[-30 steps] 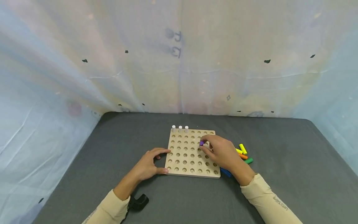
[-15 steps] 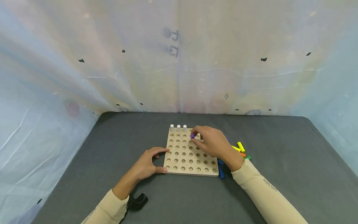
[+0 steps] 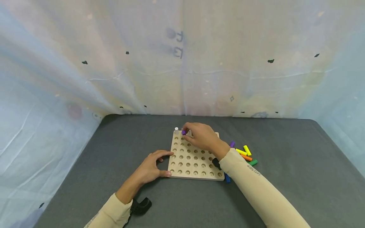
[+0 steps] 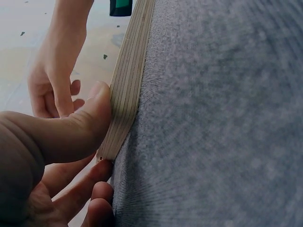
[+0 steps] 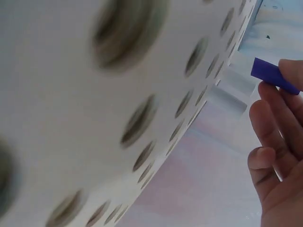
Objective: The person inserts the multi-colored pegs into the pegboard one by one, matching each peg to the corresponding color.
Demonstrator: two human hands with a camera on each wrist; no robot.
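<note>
A wooden board (image 3: 183,168) with rows of round holes lies on the dark cloth. My left hand (image 3: 148,169) rests against its left side, thumb near the front corner and forefinger farther up. In the left wrist view, the thumb (image 4: 97,106) presses the board's layered edge. My right hand (image 3: 203,136) pinches a purple peg (image 5: 270,73) between thumb and fingertips, over the far row. A white peg (image 3: 176,130) stands upright in the far left corner hole; the right hand mostly hides the white pegs beside it. Two white pegs (image 5: 227,100) show in the right wrist view.
Right of the board lie a purple peg (image 3: 232,144), yellow pegs (image 3: 247,150), an orange peg (image 3: 246,157), a green peg (image 3: 252,162) and a blue peg (image 3: 227,178). A black device (image 3: 141,206) sits at the left wrist. A pale curtain (image 3: 199,79) hangs behind the table.
My right hand has carried the purple peg leftward and away from me, from mid-board to the far row by the white pegs. The left hand stays at the board's edge.
</note>
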